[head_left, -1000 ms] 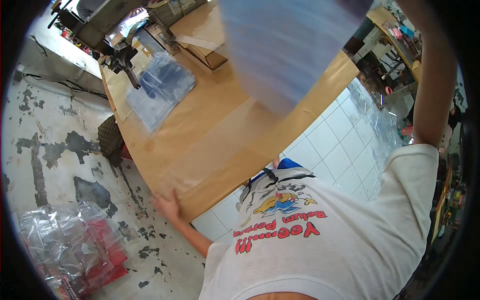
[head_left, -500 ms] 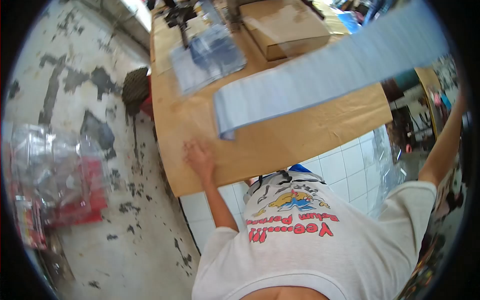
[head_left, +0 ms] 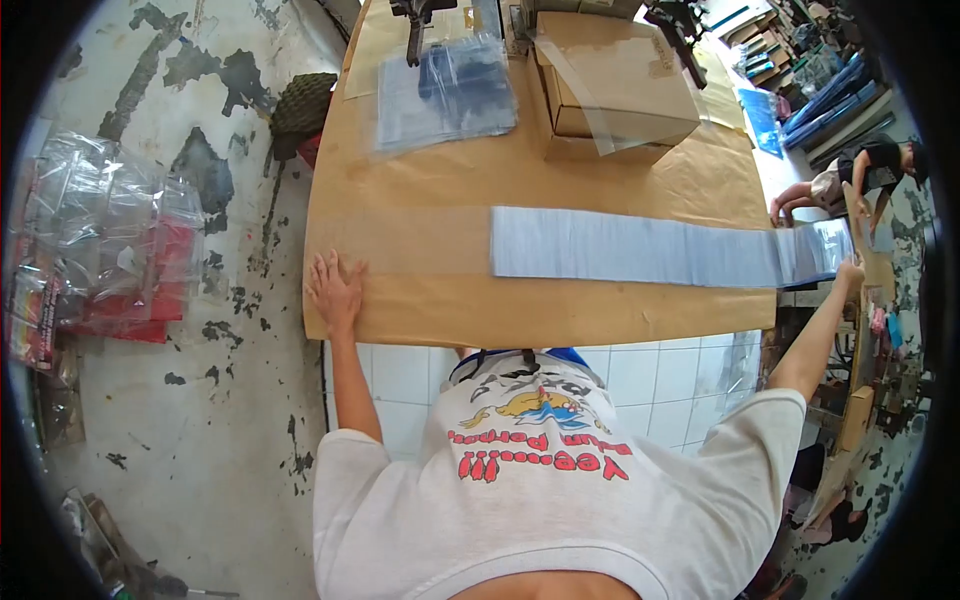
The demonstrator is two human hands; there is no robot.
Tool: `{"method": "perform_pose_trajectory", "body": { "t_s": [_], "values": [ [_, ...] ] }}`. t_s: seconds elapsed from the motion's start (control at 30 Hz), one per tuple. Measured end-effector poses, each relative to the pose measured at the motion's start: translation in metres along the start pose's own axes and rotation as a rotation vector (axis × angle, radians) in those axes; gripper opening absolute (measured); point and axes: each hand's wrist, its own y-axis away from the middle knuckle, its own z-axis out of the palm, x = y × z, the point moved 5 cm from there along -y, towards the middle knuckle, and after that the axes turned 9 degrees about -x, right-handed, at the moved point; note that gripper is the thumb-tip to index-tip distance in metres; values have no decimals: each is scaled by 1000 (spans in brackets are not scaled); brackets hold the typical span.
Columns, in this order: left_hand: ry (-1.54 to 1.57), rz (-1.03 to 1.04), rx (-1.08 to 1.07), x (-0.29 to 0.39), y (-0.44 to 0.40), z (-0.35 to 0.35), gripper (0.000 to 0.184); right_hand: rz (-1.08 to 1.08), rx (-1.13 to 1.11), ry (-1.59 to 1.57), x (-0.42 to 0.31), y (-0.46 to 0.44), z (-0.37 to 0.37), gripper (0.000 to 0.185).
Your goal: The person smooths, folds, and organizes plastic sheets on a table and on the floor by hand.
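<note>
A long strip of clear, bluish plastic [head_left: 630, 247], apparently many thin overlapping layers, lies across the brown-covered table [head_left: 550, 320]. Its right end rises slightly past the table's right edge. There my right hand [head_left: 850, 274] has its fingers closed on the end of the strip. My left hand [head_left: 336, 292] rests palm down with fingers spread near the table's left edge, holding nothing. Between it and the strip's left end, a faint, nearly transparent plastic band [head_left: 425, 240] shows on the brown cover.
Toward the back lie a stack of clear plastic sheets [head_left: 445, 95] and a cardboard box [head_left: 620, 90]. Plastic packages [head_left: 110, 240] are on the left. Two other people, one a person in black [head_left: 875, 165], are at the right. Dark metal clamps or stands flank the back.
The plastic strip, raised and slanting up to the right before, now lies mostly flat on the table. My left hand is now closer to the table's left edge. The view has turned and shifted.
</note>
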Motion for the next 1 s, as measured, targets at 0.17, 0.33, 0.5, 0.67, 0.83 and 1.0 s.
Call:
{"method": "perform_pose_trajectory", "body": {
  "t_s": [0.17, 0.33, 0.5, 0.67, 0.83, 1.0],
  "values": [
    [-121, -116, 16, 22, -9, 8, 62, -155, -387, -41, -143, 112, 63, 36],
    [-75, 240, -21, 75, -26, 29, 54, -625, -979, -686, -382, 430, 45, 40],
    [66, 225, -101, 68, -45, 44, 71, -646, -994, -183, -491, 617, -23, 90],
    [-99, 67, -125, 101, -13, 13, 100, -561, -803, 6, -501, 646, 11, 78],
    [52, 191, -44, 112, -10, 24, 92, -485, -1202, -128, -506, 579, -29, 46],
    [272, 364, 41, 108, -4, 26, 38, -474, -1196, -105, -504, 560, -38, 45]
  ]
}}
